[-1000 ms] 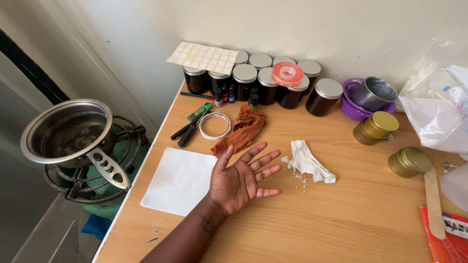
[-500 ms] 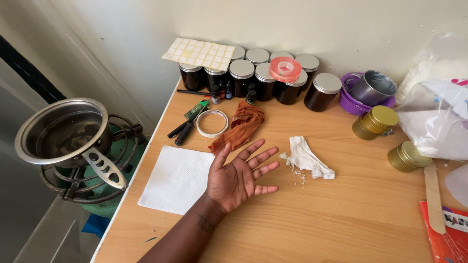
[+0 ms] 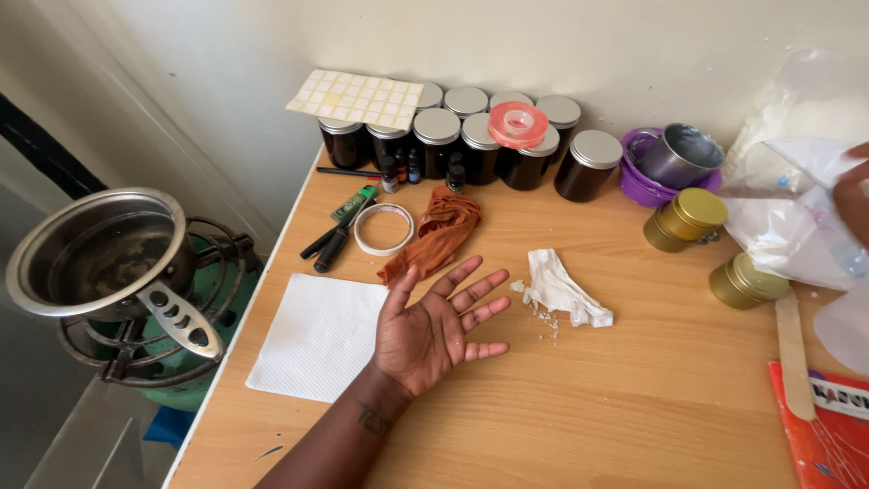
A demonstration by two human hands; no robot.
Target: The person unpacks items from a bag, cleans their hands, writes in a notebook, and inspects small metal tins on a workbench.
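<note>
barely shifted since half a second back: left hand (image 3: 433,328) palm up, fingers spread wide, gripping nothing, hovering or resting on the wooden table (image 3: 634,407) — cannot tell which. same splayed pose as a second ago, only the view tipped a touch. at the right edge, a change: right hand (image 3: 854,197) now poking into view against the clear plastic bag (image 3: 797,226), mostly cropped off, so cannot tell whether open or closed on the bag.

nearest the open palm: white paper sheet (image 3: 317,335) just left of the wrist, lying flat near the table edge; rust-orange cloth (image 3: 436,233) just beyond the fingertips, bunched loosely; crumpled white tissue (image 3: 563,292) to the right of the fingers, small crumbs scattered beside it.

further back, dark jars with silver lids (image 3: 471,145) lined up against the wall, probably parked there to keep the middle free. pink tape roll (image 3: 517,124) sitting on top of the jars, sheet of pale stickers (image 3: 358,98) laid across others. white tape ring (image 3: 384,228) and black-handled tools (image 3: 335,243) beside the cloth. two gold tins (image 3: 688,219) near the bag. off the table, left: metal pot (image 3: 95,254) on a green burner (image 3: 154,349).
</note>
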